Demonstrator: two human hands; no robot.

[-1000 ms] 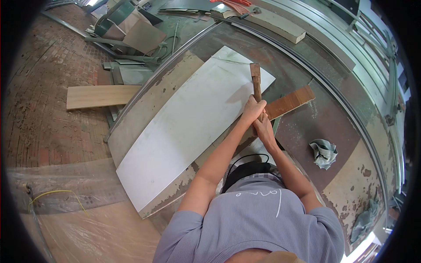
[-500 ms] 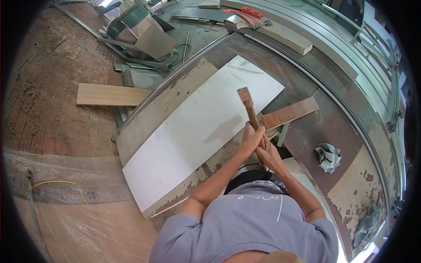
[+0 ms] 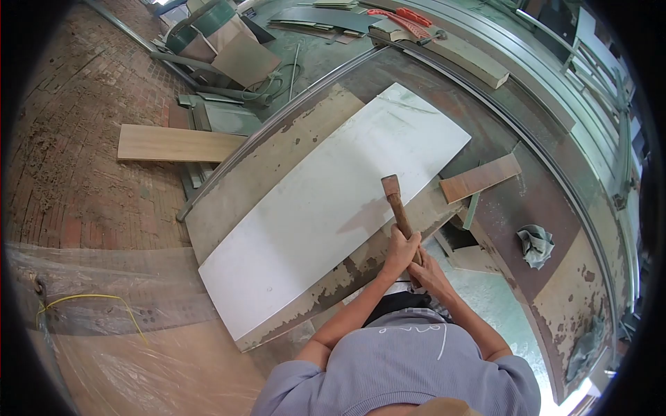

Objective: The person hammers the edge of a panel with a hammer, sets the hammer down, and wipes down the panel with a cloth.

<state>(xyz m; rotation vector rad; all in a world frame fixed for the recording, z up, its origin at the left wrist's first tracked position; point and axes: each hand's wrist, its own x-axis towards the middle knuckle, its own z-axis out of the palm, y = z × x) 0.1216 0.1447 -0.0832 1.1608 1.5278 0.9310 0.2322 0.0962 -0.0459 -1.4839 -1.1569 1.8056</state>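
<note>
My left hand (image 3: pixel 401 251) is wrapped round the handle of a brown tool with a flared, flat-ended head (image 3: pixel 391 186); its exact kind is unclear. Lower on the same handle, my right hand (image 3: pixel 430 272) is closed too, its fingers partly hidden. The head points away from me, over the near edge of a long white panel (image 3: pixel 333 201). That panel lies flat on a stained workbench (image 3: pixel 354 267), with a shadow from the tool and hands on its surface.
Right of my hands lie a short brown board (image 3: pixel 481 179), a thin green strip (image 3: pixel 472 210) and a crumpled grey cloth (image 3: pixel 536 245). A red-handled tool (image 3: pixel 409 21) rests at the back. One plank (image 3: pixel 177 143) sticks out left of the bench. Plastic sheeting (image 3: pixel 125 347) spreads lower left.
Both hands and the tool have come down towards my body, and the tool's head now sits lower in view. The bench and panel have shifted slightly right as the camera moved.
</note>
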